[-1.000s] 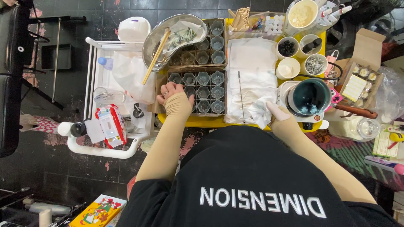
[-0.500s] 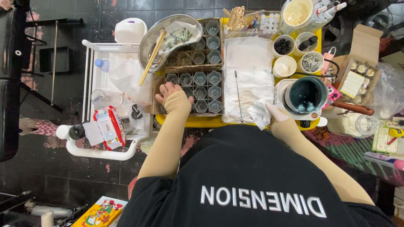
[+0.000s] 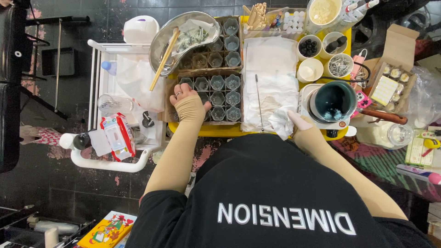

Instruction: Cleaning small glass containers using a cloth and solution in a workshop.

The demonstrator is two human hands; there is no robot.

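Two hands are at work over a yellow desk (image 3: 220,131) crowded with small things. The left hand (image 3: 186,98), in a beige sleeve, lies on the near left corner of a cardboard tray of small glass cups (image 3: 217,98); its fingers curl down onto the corner cups, but the pictures do not show whether they really grasp one. The other cups lie to the right of these fingers and away from the body, in rows that run across the desk. The right hand (image 3: 307,133) is at the near edge of the desk, and its fingers pinch a crumpled white tissue (image 3: 280,124), which lies just left of the hand, at the near end of a white cloth (image 3: 271,82). A thin metal rod (image 3: 259,103) rests on this cloth, with its long axis pointing away from the body. Just right of the right hand stands a dark green pot (image 3: 333,101). A metal kidney dish (image 3: 183,39) with a wooden stick (image 3: 163,59) partly covers a second tray behind the first one. White bowls (image 3: 310,71) stand farther back on the right.
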